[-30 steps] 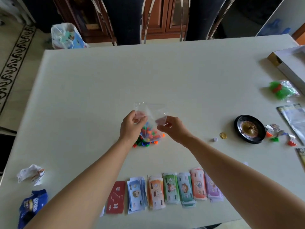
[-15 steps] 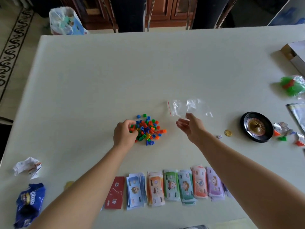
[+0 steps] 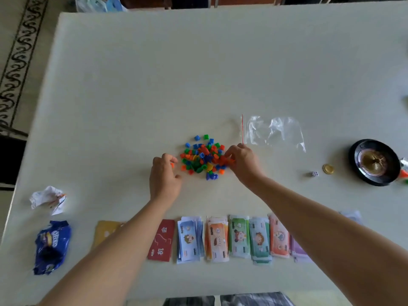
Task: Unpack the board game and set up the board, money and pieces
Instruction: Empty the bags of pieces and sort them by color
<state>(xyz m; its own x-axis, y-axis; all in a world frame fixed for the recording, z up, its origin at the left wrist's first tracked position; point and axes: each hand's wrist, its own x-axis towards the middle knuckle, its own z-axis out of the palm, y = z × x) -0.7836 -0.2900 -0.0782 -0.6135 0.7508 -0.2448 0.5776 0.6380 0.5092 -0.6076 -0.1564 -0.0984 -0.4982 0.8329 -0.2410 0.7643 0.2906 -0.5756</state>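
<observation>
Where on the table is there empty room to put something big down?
The widest bare patch is the far half of the table, beyond the coloured pieces and the empty plastic bag. A smaller one lies left, between the pieces and the crumpled paper. Near you it is crowded: the money stacks; at right, the roulette wheel, die and coin.

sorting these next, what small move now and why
Probably pull the orange pieces aside first: the pile lies mixed in colour, the left hand seems to pinch an orange piece, and the right hand touches the pile's other edge.
</observation>
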